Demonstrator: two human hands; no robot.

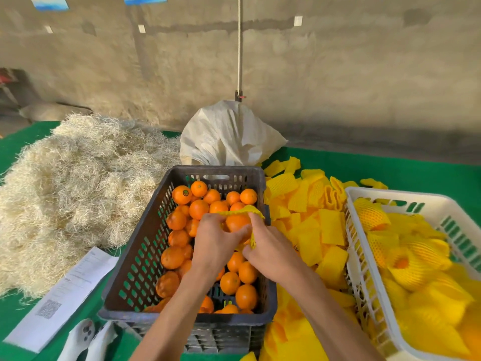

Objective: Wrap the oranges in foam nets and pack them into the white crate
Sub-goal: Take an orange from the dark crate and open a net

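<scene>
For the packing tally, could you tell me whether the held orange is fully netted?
Only partly: the yellow foam net leaves the orange face bare.

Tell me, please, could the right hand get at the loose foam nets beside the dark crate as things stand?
Probably not yet: the right hand and left hand are both stretching a net over an orange. The path to the foam nets looks open.

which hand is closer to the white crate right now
Right. The right hand holds the netted orange over the dark crate's right edge, toward the white crate; the left hand is farther left.
</scene>
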